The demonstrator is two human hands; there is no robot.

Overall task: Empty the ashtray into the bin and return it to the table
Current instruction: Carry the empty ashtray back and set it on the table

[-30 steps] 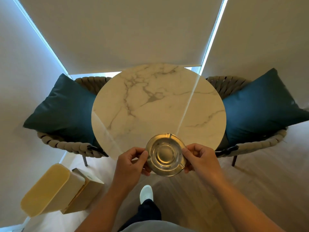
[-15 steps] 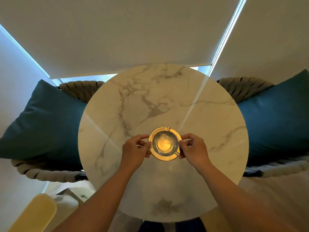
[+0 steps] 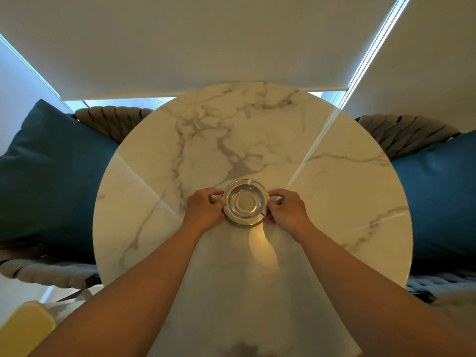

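metal ashtray point(image 3: 245, 202) pinched between both sets of fingers, mid marble table point(image 3: 334, 191) | left hand point(image 3: 203, 210) curled on left rim | right hand point(image 3: 287, 210) curled on right rim | bowl looks empty | contact with tabletop unclear

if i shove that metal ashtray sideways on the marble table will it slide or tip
Probably slide: the ashtray looks low, wide and flat-bottomed, so tipping seems unlikely. Its shiny metal on the glossy marble table suggests little grip. It looks rigid; each hand pinches only the rim, so it is likely light.
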